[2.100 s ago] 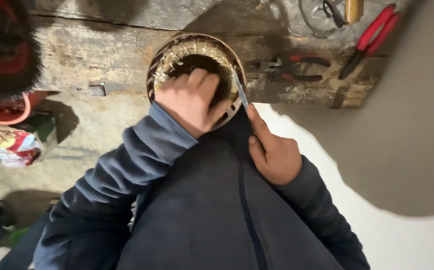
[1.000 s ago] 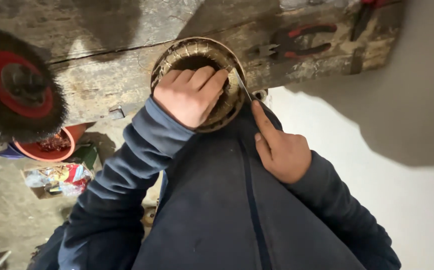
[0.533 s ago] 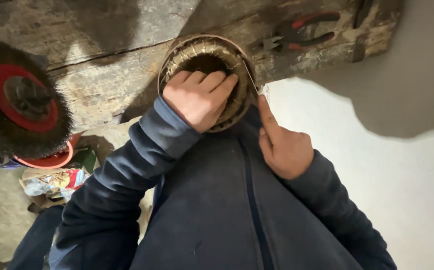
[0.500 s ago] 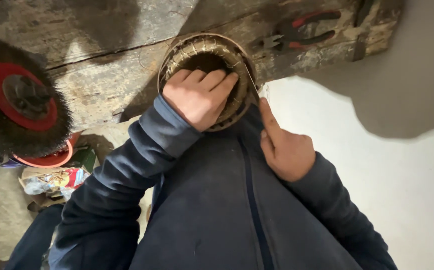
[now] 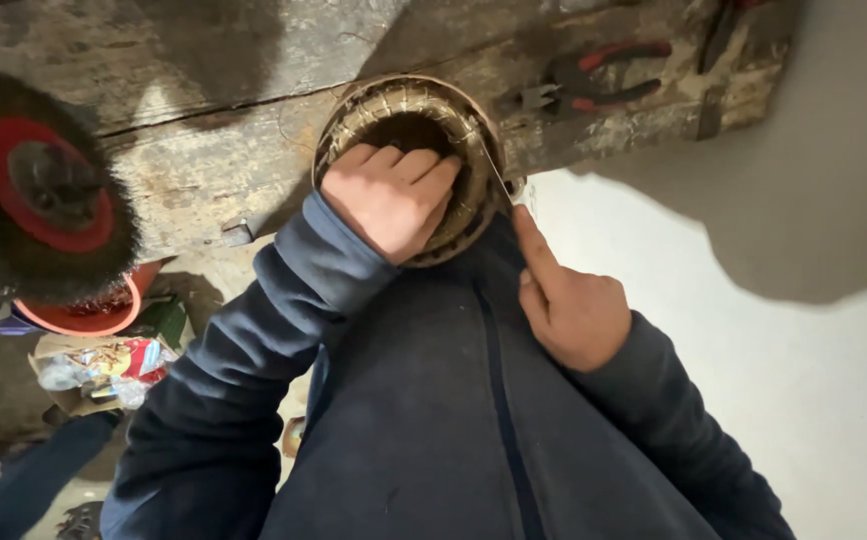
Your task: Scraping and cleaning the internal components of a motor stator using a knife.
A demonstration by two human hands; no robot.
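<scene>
Left hand (image 5: 391, 200) is clamped over the round motor stator (image 5: 409, 165) at the desk's (image 5: 204, 170) near edge. It looks heavy and rigid, windings delicate, best gripped by the casing. Right hand (image 5: 572, 305), fingers closed, pinches a thin blade (image 5: 495, 172) against its rim.

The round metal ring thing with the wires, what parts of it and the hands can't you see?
- Head view: the near rim of the wound metal ring is hidden by the left hand.
- The left fingertips curl inside it, out of sight.
- The thin tool in the right hand is too slim to identify; its grip is hidden by the hand.
- The red-handled pliers lie in shadow, their tips unclear.
</scene>
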